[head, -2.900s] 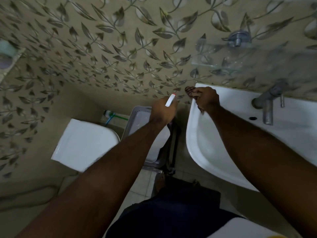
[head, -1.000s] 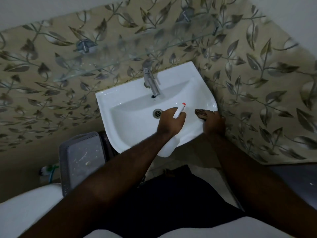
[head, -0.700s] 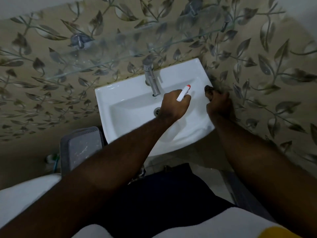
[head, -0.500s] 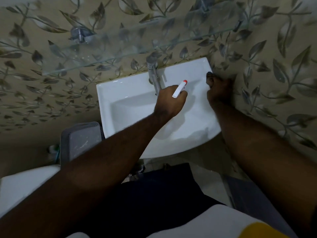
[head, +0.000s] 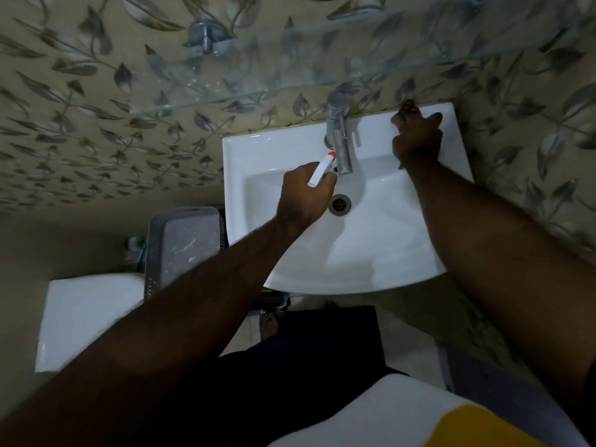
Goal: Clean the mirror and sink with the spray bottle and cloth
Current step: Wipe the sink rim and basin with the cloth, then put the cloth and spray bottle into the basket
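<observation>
The white sink (head: 387, 246) hangs on the leaf-patterned wall, with a metal tap (head: 338, 137) at its back and a drain (head: 340, 204) in the bowl. My left hand (head: 303, 198) hovers over the bowl, closed around the spray bottle (head: 321, 171); only the white nozzle with its red tip shows, just left of the tap spout. My right hand (head: 417, 133) presses on the sink's back right ledge, gripping a dark cloth (head: 407, 106) that peeks out beyond the fingers. No mirror is in view.
A glass shelf (head: 258, 72) on metal brackets juts out above the tap. A grey plastic basket (head: 187, 246) stands left of the sink, and a white toilet lid (head: 87, 317) lies further left. Tiled floor shows below the sink.
My right hand with the cloth has moved from the sink's right rim up to the back right ledge. My left hand with the bottle has shifted left of the tap.
</observation>
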